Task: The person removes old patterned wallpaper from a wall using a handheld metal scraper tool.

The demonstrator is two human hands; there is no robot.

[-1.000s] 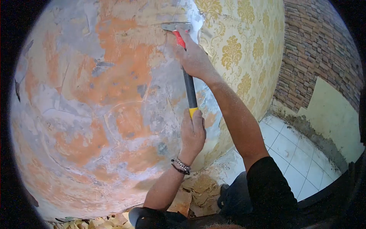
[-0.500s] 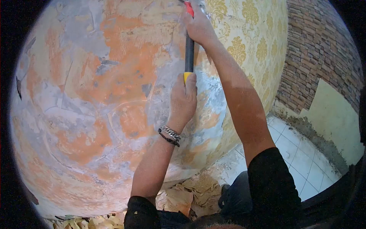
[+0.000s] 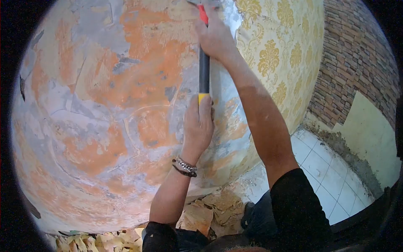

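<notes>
Both my hands are closed around a long-handled scraper (image 3: pixel 204 73) with a black shaft, a yellow band and a red neck. My right hand (image 3: pixel 217 38) grips it high up, just under the red part. Lower down, my left hand (image 3: pixel 199 127) wraps the handle below the yellow band. The scraper's dark head is only partly seen at the top edge, close to the wall. Behind the tool is a wall (image 3: pixel 147 77) with patchy orange, grey and cream plaster. Yellow damask wallpaper (image 3: pixel 270 59) covers the part to the right.
Torn wallpaper pieces (image 3: pixel 224 206) lie on the floor at the wall's foot, with more scraps (image 3: pixel 90 243) at lower left. White floor tiles (image 3: pixel 321 164) show on the right. Beyond them stands a wall with brick-pattern covering (image 3: pixel 352 59), its lower part bare and pale.
Both hands and the scraper have come down and slightly left along the wall. More of the scraper's head shows at the top. The view has shifted a little.
</notes>
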